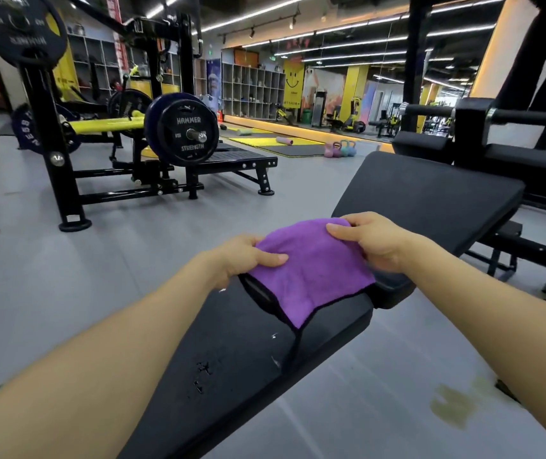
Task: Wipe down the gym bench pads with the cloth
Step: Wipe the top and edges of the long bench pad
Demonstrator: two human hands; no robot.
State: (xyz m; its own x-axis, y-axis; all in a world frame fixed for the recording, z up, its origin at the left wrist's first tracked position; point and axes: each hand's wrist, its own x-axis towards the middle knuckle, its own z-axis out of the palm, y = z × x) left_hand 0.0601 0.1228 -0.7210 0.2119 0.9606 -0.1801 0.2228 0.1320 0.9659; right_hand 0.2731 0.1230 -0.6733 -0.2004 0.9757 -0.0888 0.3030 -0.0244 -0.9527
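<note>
Both hands pinch the purple cloth point(311, 270), left hand point(243, 256) & right hand point(377, 240) fingers clamped on its top corners, hanging over the seat pad point(231, 359). Best fold it flat w/ even pressure, then wipe.

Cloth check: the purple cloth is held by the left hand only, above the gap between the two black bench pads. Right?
Not quite. The head view shows both hands holding it: the left hand and the right hand each pinch an edge of the purple cloth. It does hang above the gap between the near pad and the far pad.
</note>
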